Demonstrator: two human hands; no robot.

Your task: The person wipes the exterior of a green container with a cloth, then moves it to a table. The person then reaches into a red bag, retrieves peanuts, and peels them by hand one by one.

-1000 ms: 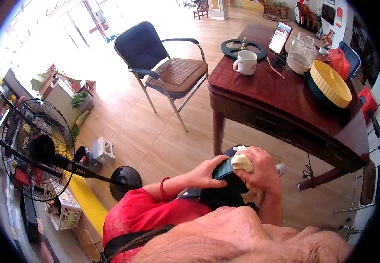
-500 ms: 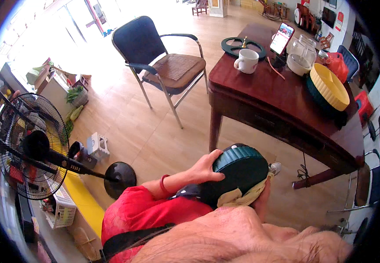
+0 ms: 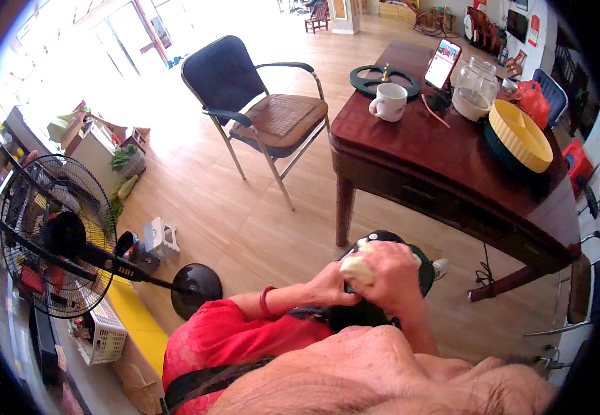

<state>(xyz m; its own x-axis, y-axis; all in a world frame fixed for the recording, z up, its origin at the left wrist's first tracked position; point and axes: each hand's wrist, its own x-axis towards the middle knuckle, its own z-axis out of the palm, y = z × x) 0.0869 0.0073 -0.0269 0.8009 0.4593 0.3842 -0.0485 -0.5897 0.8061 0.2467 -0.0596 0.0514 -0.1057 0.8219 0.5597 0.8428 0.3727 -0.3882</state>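
Note:
In front of my body I hold a dark green round lid or dish (image 3: 421, 273), tilted, below the table edge. My left hand (image 3: 328, 285) grips its left side; a red band circles that wrist. My right hand (image 3: 391, 275) lies over the top of it, pressing a pale yellow cloth or sponge (image 3: 357, 268) against its surface. Most of the dish is hidden under my hands. My red sleeve (image 3: 231, 339) fills the lower middle of the view.
A dark red wooden table (image 3: 452, 166) stands at right with a white mug (image 3: 390, 102), a yellow divided tray (image 3: 519, 135), a glass jar (image 3: 475, 86), a phone (image 3: 443, 63). A black chair (image 3: 258, 104) stands behind; a standing fan (image 3: 51, 235) at left.
The green dish was turned with its ribbed side facing up half a second ago; now it is tipped back under my hands and my right hand with the cloth lies on top again.

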